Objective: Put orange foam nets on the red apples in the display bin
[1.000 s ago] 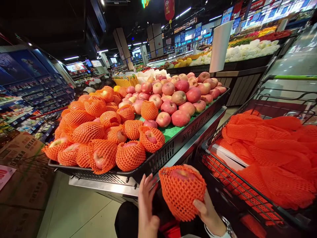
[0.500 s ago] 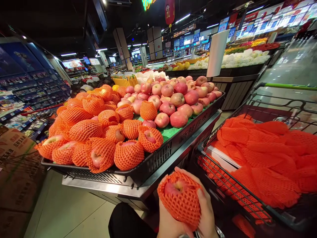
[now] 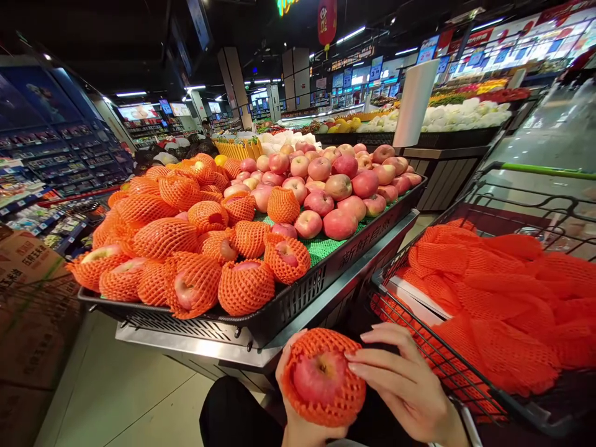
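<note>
My left hand [image 3: 285,366] is wrapped round a red apple [image 3: 321,372] in an orange foam net sleeve [image 3: 326,412], low in the view. The apple's stem end faces up through the sleeve's opening. My right hand [image 3: 404,380] reaches in from the right with fingers stretched out, and its fingertips touch the sleeve's right upper rim. Its thumb is hidden. Just beyond, several sleeved apples [image 3: 246,287] fill the left and front of a black display tray [image 3: 298,305]. Bare red apples [image 3: 339,224] are heaped at its right and back.
To the right stands a shopping cart [image 3: 447,366] holding a heap of orange foam sleeves [image 3: 503,298] and a white flat item [image 3: 416,301]. A steel ledge [image 3: 195,349] runs below the tray. Cardboard boxes [image 3: 32,298] stand at left; a white roll [image 3: 416,102] rises behind the apples.
My right hand has come off the apple's side and moved right, leaving its fingertips at the sleeve's rim. The sleeve's opening is wider, and more of the apple shows.
</note>
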### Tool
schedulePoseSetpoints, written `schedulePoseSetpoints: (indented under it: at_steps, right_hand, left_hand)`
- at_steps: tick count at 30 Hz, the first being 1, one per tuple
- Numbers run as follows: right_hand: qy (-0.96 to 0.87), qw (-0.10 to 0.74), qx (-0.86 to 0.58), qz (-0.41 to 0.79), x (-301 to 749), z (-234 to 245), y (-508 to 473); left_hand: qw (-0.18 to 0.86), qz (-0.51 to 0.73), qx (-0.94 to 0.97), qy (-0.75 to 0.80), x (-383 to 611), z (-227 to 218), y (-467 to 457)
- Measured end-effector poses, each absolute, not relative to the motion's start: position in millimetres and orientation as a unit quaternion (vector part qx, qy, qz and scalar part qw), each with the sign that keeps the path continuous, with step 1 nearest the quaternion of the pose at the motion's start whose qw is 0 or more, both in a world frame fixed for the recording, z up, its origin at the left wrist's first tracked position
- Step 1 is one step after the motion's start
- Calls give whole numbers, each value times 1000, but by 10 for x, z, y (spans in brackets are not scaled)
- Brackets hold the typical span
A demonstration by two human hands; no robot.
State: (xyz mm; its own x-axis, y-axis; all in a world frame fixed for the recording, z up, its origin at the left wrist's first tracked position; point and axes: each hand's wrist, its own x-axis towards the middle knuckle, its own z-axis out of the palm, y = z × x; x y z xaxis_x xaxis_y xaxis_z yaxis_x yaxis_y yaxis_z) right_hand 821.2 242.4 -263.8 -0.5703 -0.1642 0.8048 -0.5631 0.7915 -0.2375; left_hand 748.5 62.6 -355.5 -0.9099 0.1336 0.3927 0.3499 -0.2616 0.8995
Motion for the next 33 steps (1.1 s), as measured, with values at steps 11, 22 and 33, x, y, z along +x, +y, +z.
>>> schedulePoseSetpoints:
  at_steps: [11, 22, 33]
  right_hand:
    - [-874, 361, 176, 273, 8152, -2424, 2388]
    - [-666, 424, -9, 614, 7924, -3088, 1658]
    - [-592, 394, -39, 702, 7809, -3123, 1652]
  left_hand:
    - [140, -721, -305, -607, 7307, -3370, 475]
    - [26, -840, -124, -528, 7400, -3697, 765]
    - [-95, -888, -29, -450, 7552, -3420, 862]
